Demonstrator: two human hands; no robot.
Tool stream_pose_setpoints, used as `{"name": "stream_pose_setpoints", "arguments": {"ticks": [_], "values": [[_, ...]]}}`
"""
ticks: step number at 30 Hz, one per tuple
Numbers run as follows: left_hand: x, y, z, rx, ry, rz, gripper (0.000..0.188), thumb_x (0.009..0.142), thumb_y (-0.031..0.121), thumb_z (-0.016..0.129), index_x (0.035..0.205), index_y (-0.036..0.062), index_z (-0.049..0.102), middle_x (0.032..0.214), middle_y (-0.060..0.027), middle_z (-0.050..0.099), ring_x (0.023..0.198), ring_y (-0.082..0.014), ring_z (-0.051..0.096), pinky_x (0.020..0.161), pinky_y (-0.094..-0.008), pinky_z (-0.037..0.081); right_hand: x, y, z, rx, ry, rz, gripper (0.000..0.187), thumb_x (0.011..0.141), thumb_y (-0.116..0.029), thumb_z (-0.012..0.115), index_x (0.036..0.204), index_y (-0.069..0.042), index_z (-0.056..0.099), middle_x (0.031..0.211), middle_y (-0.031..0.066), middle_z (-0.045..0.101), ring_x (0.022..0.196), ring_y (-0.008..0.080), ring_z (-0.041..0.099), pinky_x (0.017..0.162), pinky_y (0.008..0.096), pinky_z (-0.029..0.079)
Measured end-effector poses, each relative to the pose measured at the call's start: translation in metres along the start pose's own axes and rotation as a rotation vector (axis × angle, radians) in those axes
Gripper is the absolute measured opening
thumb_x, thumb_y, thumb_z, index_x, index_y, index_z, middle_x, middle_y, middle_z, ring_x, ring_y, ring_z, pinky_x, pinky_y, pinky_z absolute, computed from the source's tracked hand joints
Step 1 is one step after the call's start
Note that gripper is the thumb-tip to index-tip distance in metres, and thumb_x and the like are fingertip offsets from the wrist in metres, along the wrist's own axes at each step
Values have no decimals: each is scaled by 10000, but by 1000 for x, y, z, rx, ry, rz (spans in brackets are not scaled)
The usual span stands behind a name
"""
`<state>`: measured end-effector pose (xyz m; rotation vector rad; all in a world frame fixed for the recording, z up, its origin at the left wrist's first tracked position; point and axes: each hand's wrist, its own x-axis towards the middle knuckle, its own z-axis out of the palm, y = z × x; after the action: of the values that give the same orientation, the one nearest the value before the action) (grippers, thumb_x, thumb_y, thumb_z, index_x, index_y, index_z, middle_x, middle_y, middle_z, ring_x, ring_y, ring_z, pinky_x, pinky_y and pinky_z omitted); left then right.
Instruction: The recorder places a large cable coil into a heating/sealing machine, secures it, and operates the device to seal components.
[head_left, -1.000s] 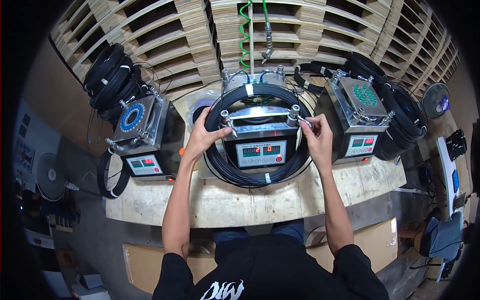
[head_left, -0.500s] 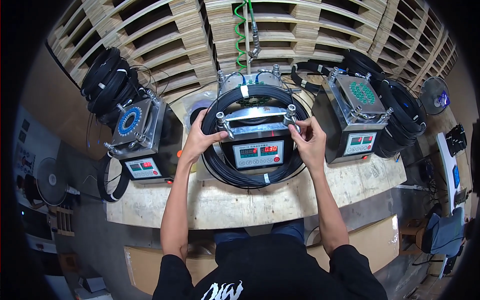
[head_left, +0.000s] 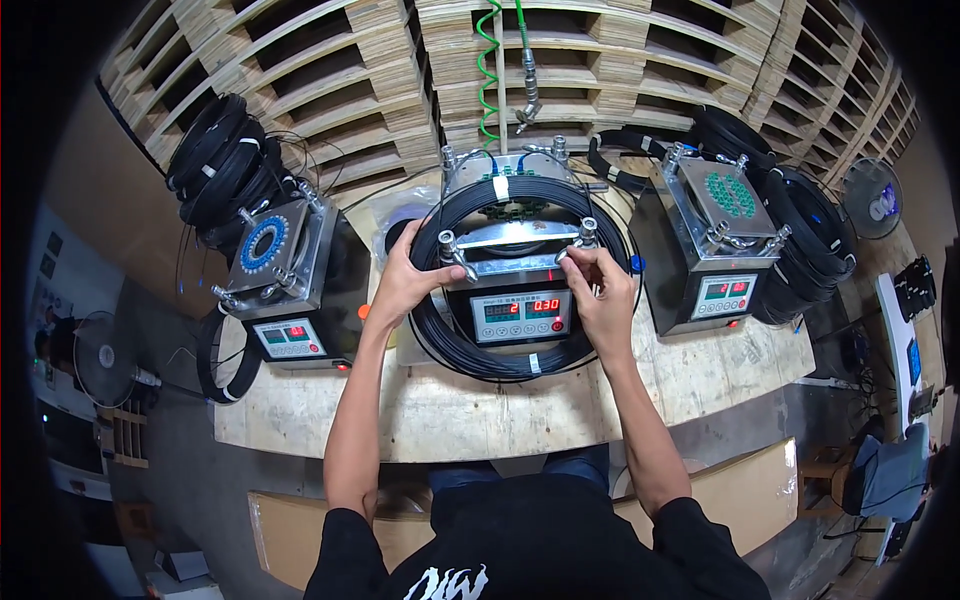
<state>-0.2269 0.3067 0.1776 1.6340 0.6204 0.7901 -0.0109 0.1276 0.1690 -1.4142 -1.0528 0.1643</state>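
Observation:
A large coil of black cable (head_left: 432,330) hangs around the middle polishing machine (head_left: 482,334), which has a silver top plate and a lit red display. My left hand (head_left: 408,285) is curled over the coil's left side, its thumb against the lower end of the left metal clamp lever (head_left: 466,264). On the right side, my right hand (head_left: 603,300) is closed, thumb and forefinger pinching the right clamp lever (head_left: 566,255). Green connector parts show at the back of the machine, partly covered by the coil.
Similar machines stand at left (head_left: 283,300) and right (head_left: 708,240), bearing blue and green ringed parts. Black cable coils are stacked beside both. A green spiral air hose (head_left: 489,75) with a metal nozzle hangs before wooden pallets (head_left: 610,60). Cardboard (head_left: 720,515) lies under the wooden table (head_left: 480,410).
My right hand has shifted slightly left and its fingers have closed in on the right lever. The left hand stays nearly in place. The whole view has shifted a little.

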Motion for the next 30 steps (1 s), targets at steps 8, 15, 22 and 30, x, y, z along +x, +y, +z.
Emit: {"name": "stream_pose_setpoints", "arguments": {"ticks": [8, 15, 22, 30], "values": [[7, -11, 1, 103, 53, 99, 874, 628, 277, 981, 1316, -35, 543, 1177, -84, 651, 1063, -149, 621, 971, -290, 486, 5, -8, 10, -76, 2, -62, 130, 933, -43, 707, 1011, 51, 664, 843, 116, 687, 696, 145, 652, 635, 285, 519], [11, -4, 10, 207, 172, 163, 831, 625, 290, 980, 1263, -52, 571, 1086, -103, 690, 973, -152, 650, 892, -301, 525, 16, -14, 10, -142, -23, -124, 129, 932, -60, 710, 977, 44, 647, 842, 145, 682, 681, 192, 657, 631, 305, 514], [15, 9, -27, 170, -68, 90, 646, 935, 455, 700, 1355, -15, 558, 1156, -72, 654, 1045, -132, 605, 943, -286, 481, 37, -11, -26, -30, -230, 35, 118, 958, -87, 683, 959, 29, 668, 632, 30, 603, 592, 47, 531, 537, 222, 399], [110, 45, -45, 180, -160, 9, 569, 1087, 496, 383, 1276, 14, 619, 988, -57, 655, 806, -132, 667, 739, -256, 545, 163, -15, -45, -116, -379, -120, 190, 957, -172, 690, 1005, 11, 704, 711, 19, 652, 631, 55, 558, 582, 235, 451]]}}
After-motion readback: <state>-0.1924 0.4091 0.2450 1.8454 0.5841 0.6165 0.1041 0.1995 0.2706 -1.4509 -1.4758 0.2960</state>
